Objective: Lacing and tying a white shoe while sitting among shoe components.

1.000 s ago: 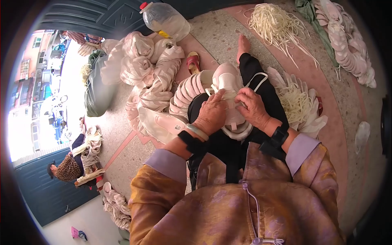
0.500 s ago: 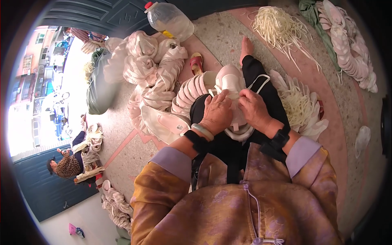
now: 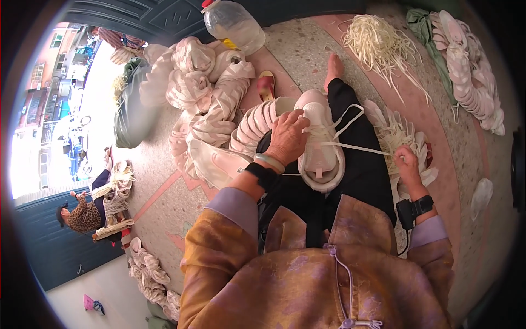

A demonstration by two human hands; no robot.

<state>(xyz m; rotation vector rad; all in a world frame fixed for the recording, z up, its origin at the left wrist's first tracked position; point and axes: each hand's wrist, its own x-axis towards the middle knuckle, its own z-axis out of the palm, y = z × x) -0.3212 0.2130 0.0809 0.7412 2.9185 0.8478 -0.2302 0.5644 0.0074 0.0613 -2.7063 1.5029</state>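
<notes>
Left fingers (image 3: 296,122) on shoe (image 3: 318,156), left side; right fingers (image 3: 404,154) apart, pinching lace (image 3: 364,148).

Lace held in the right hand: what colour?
The lace is creamy white; clearest in the head view.

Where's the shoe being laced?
Head view, right of centre: the shoe lies on the black trousers, between the left hand and the right hand.

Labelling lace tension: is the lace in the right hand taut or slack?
Looks taut: the lace runs nearly straight from the shoe to the right hand.
</notes>
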